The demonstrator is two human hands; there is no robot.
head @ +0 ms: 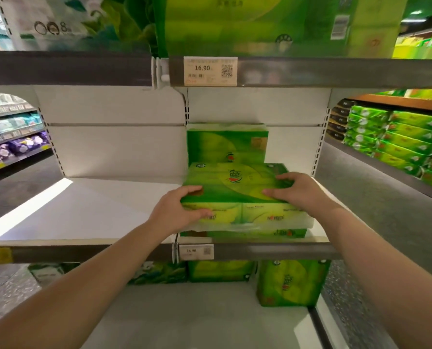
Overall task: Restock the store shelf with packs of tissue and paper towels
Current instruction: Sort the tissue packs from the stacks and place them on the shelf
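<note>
A green tissue pack (237,187) lies flat on the right part of the white middle shelf (84,212), on top of another green pack (255,233) whose front edge shows beneath it. My left hand (178,210) grips its front left corner, thumb on top and fingers curled under the front face. My right hand (296,188) grips its right end, fingers spread over the top. Behind it a third green pack (226,144) stands upright against the back panel.
The left half of the middle shelf is bare white board. Green and white packs (260,23) fill the shelf above. Below, green packs (291,282) stand on the bottom shelf. Price tags (210,71) sit on the shelf rails. More green packs (396,139) line the right aisle.
</note>
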